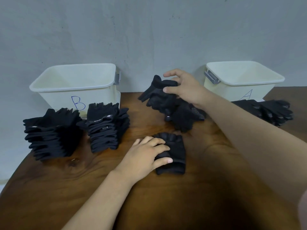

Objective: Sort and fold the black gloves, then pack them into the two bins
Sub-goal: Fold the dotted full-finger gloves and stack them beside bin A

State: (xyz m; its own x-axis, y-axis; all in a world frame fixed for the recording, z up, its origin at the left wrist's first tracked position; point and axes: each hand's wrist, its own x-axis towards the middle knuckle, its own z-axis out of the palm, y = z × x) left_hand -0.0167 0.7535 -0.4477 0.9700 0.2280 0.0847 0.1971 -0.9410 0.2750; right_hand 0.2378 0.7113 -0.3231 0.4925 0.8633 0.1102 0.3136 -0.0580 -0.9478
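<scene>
- Your left hand (146,156) presses a folded glove (175,146) flat, fingers fairly straight, in front and right of bin B (54,97).
- Your right hand (186,88) seems to pinch the top glove (159,83) of the loose pile (181,115), right of bin B.
- Two glove stacks (106,130) stand just before bin B.

Folded glove (174,151): flat on the tabletop (199,188), pressed under my left grip (144,156).
Loose pile (179,113): heaped mid-tabletop; my right grip (184,88) pinches its top glove (159,83).
Stacks: left stack (53,135) and right stack (106,128) before bin B (74,83); flatter bunch (272,112) before bin A (242,75).
Bins: white, open-topped.
</scene>
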